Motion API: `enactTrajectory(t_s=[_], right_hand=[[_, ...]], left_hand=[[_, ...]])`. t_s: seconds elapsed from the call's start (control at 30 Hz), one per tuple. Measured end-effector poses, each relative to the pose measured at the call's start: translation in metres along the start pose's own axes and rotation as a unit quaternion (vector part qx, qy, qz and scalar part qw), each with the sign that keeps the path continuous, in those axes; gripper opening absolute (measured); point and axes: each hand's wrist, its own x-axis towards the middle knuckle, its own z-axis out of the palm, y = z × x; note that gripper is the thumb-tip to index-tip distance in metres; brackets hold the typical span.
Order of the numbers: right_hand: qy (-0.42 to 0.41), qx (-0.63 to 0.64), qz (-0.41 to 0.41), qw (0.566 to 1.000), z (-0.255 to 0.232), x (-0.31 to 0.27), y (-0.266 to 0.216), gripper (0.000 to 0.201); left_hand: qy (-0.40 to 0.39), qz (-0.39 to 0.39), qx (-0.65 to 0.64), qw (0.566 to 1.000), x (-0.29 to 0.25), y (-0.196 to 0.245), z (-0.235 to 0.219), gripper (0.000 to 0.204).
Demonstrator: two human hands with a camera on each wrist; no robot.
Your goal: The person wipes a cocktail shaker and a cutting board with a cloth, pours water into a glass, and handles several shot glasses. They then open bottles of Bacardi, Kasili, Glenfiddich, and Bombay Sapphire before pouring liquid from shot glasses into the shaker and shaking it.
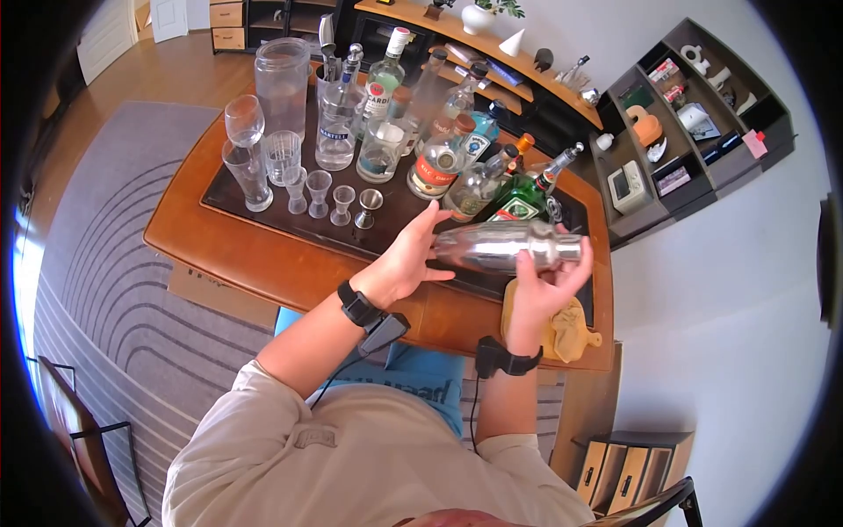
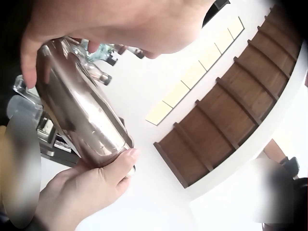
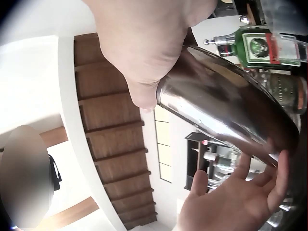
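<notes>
A shiny metal cocktail shaker (image 1: 492, 247) lies nearly level above the table's front part. My right hand (image 1: 546, 285) grips its capped, narrower end, thumb on the near side. At the wide base, my left hand (image 1: 407, 259) touches the metal with spread fingers, its thumb standing away. In the right wrist view the left hand (image 3: 236, 197) has fingertips against the base of the shaker (image 3: 221, 101); the right hand (image 3: 144, 43) covers the top. The left wrist view shows the right thumb along the shaker (image 2: 84, 106) near its cap.
Behind the shaker stand several bottles, including a green one (image 1: 522, 198). Glasses (image 1: 283, 158) and a metal jigger (image 1: 369, 209) stand to the left on the dark mat. A wooden board (image 1: 518, 307) lies at the table's right front, near its brown edge (image 1: 263, 268).
</notes>
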Motion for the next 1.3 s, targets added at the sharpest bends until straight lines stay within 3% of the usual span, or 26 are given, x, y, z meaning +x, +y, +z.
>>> enactTrajectory(t_s=[0.1,0.17,0.23,0.3,0.37,0.43,0.5,0.57,0.67,0.7,0.77,0.83,0.9,0.97,1.03,1.07,1.17,1.23,1.27,1.3], right_hand=[[-0.005,0.012,-0.051,0.999,0.008,0.008,-0.011,0.1],[-0.054,-0.09,-0.018,0.994,0.016,0.004,-0.001,0.097],[-0.085,-0.085,-0.001,0.993,0.024,0.005,0.013,0.099],[-0.06,-0.091,0.014,0.994,0.014,0.005,0.009,0.1],[-0.019,0.003,-0.013,1.0,0.009,0.008,-0.008,0.103],[-0.003,0.018,-0.019,1.0,0.009,0.008,-0.014,0.103],[-0.032,-0.005,-0.006,0.999,0.012,0.003,0.006,0.102],[-0.059,-0.044,0.067,0.995,0.018,-0.001,0.021,0.096],[-0.053,-0.059,0.071,0.994,0.007,-0.002,0.028,0.098],[-0.008,-0.01,0.003,1.0,0.005,0.005,0.008,0.102],[0.005,-0.004,-0.057,0.998,0.001,0.009,-0.007,0.107],[0.026,-0.002,-0.051,0.998,0.008,0.008,-0.011,0.104],[-0.052,-0.089,0.019,0.994,0.013,0.002,0.001,0.101],[-0.073,-0.076,0.068,0.992,0.016,0.002,0.011,0.1],[-0.046,-0.091,0.033,0.994,0.006,0.005,0.005,0.098],[-0.034,-0.04,-0.01,0.999,0.004,0.006,-0.001,0.098],[0.015,0.025,-0.012,1.0,0.007,0.005,-0.017,0.1],[-0.035,-0.049,-0.007,0.998,0.011,0.001,0.0,0.099],[-0.061,-0.048,0.076,0.994,0.012,-0.002,0.015,0.098],[-0.067,-0.048,0.07,0.994,0.016,0.0,0.016,0.098]], left_hand=[[-0.008,0.019,0.003,1.0,0.003,0.007,0.004,0.097],[0.008,-0.006,-0.01,1.0,0.015,0.002,-0.009,0.097],[0.068,-0.068,-0.013,0.995,0.02,-0.003,-0.014,0.098],[0.069,-0.062,0.001,0.996,0.012,-0.004,-0.011,0.097],[-0.003,-0.007,0.001,1.0,-0.002,0.003,-0.002,0.096],[-0.015,0.007,0.009,1.0,-0.002,0.006,-0.002,0.095],[0.018,-0.024,-0.002,1.0,0.012,0.0,-0.013,0.096],[0.039,-0.053,-0.019,0.998,0.022,-0.008,-0.023,0.098],[0.045,-0.084,-0.013,0.995,0.018,-0.015,-0.022,0.099],[0.046,-0.086,-0.014,0.995,0.012,-0.009,-0.014,0.099],[-0.022,-0.004,0.004,1.0,-0.003,0.004,0.007,0.097],[-0.033,0.006,0.005,0.999,0.004,0.004,0.003,0.095],[0.029,-0.066,-0.025,0.997,0.025,-0.01,-0.015,0.095],[0.05,-0.083,-0.014,0.995,0.025,-0.021,-0.019,0.094],[0.017,-0.066,-0.004,0.998,0.011,-0.018,-0.011,0.094],[0.015,-0.043,-0.013,0.999,0.003,-0.013,-0.002,0.093],[-0.035,0.006,-0.003,0.999,-0.007,-0.001,0.002,0.092],[-0.017,0.007,0.01,1.0,0.005,-0.006,-0.008,0.093],[0.02,-0.034,0.002,0.999,0.013,-0.01,-0.016,0.094],[0.057,-0.073,-0.006,0.996,0.015,-0.007,-0.015,0.094]])
